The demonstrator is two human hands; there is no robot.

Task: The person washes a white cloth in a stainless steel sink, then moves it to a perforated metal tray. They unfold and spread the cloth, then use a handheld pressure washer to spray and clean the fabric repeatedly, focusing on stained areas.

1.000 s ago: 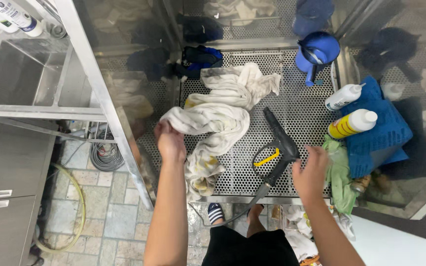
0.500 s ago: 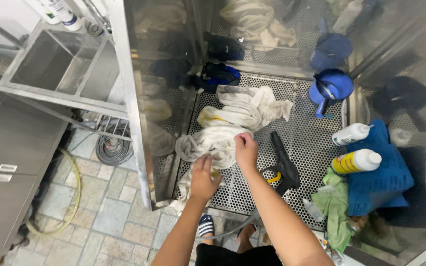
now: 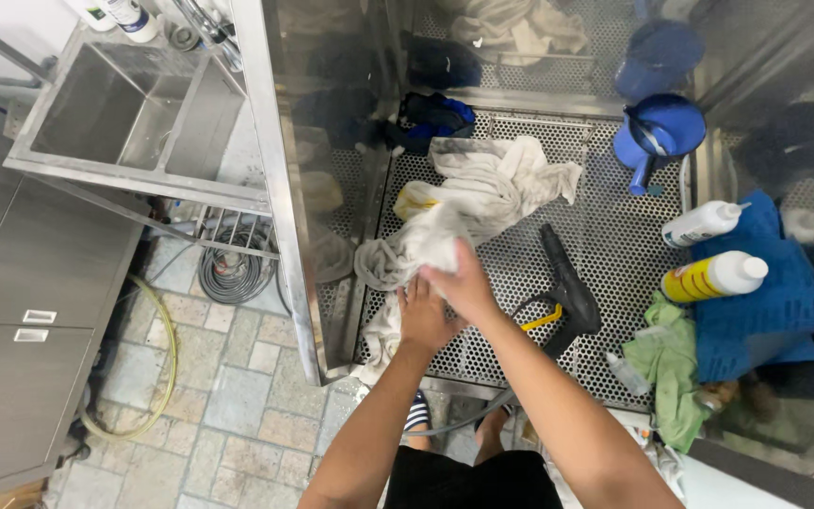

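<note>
Both hands meet over the perforated steel shelf (image 3: pixel 614 236). The right hand (image 3: pixel 463 283) closes over a crumpled, greyish-white cloth (image 3: pixel 482 193); the left hand (image 3: pixel 423 316) grips its twisted lower end. A black pistol-shaped spray nozzle (image 3: pixel 567 287) lies just beside them on the shelf.

I see both of my hands, left hand (image 3: pixel 423 319) and right hand (image 3: pixel 463 286), closed together on a white towel (image 3: pixel 482 193) lying on the perforated steel surface (image 3: pixel 614 236), with a black spray gun (image 3: pixel 567 287) just beside them.
</note>
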